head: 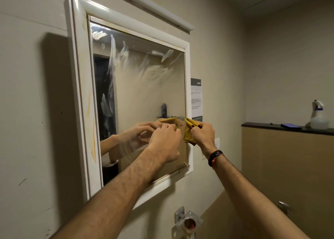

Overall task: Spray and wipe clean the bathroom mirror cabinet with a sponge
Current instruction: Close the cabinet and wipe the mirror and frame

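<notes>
- While both hands work at the mirror cabinet's [75, 76] right edge, the right hand [203, 134] pinches a yellow cloth [188, 130] in curled fingers.
- Left hand [165, 141], just beside it, has fingers curled at the cloth's other edge; its grip is hidden.
- Streaked mirror glass [144, 79] extends above both hands.
- Spray bottle [319, 116] stands on a dark ledge [271, 125], well right of the hands.
</notes>
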`<state>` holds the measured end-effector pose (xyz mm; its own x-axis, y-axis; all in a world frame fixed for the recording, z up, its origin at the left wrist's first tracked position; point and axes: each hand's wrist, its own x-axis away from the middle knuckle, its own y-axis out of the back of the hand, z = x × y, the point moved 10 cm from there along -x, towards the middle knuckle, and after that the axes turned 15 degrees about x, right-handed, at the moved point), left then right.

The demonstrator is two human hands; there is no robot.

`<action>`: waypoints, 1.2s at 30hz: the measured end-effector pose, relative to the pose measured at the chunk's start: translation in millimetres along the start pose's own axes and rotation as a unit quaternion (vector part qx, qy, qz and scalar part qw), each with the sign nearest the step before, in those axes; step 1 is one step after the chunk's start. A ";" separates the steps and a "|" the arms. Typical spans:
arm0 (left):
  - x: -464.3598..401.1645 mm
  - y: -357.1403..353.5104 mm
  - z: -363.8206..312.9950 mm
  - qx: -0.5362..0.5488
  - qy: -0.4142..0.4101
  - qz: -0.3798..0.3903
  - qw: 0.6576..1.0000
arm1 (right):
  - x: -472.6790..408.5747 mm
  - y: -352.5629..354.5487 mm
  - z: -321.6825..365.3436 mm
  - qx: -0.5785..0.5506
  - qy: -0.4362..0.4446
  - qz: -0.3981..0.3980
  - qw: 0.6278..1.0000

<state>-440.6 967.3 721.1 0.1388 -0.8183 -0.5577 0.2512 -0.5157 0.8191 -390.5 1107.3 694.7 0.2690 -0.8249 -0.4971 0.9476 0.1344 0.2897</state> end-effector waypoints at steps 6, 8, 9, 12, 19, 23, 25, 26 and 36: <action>-26.5 58.2 5.6 -0.023 -0.025 -0.089 0.995 | -33.2 19.2 40.9 -0.083 0.017 -0.011 0.996; -36.4 79.2 10.0 -0.043 -0.030 -0.111 0.992 | -49.6 26.2 59.3 -0.095 0.037 -0.019 0.995; -41.0 89.3 13.0 -0.054 -0.028 -0.120 0.991 | -56.4 30.0 69.0 -0.100 0.049 -0.024 0.993; -56.8 126.5 20.8 -0.091 -0.024 -0.160 0.983 | -76.2 43.1 103.3 -0.115 0.099 -0.041 0.988; -78.4 182.6 31.0 -0.107 -0.015 -0.201 0.974 | -95.1 62.8 177.0 -0.087 0.232 -0.116 0.962; -96.5 198.5 34.4 -0.195 0.007 -0.206 0.959 | -99.9 67.9 218.9 -0.060 0.318 -0.182 0.929; -103.1 203.9 41.7 -0.234 0.033 -0.200 0.951 | -102.6 65.8 236.2 -0.036 0.347 -0.211 0.913; -105.0 205.5 46.7 -0.247 0.048 -0.196 0.948 | -102.7 62.8 243.0 -0.023 0.360 -0.220 0.906; -115.6 204.4 67.7 -0.279 0.094 -0.181 0.938 | -105.4 1.4 262.1 0.088 0.474 -0.149 0.863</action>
<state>-470.1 939.3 962.1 0.1006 -0.5297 -0.8422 0.7696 -0.4950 0.4033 -462.7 1050.6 961.9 0.1168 0.0239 -0.9929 0.9806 -0.1612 0.1115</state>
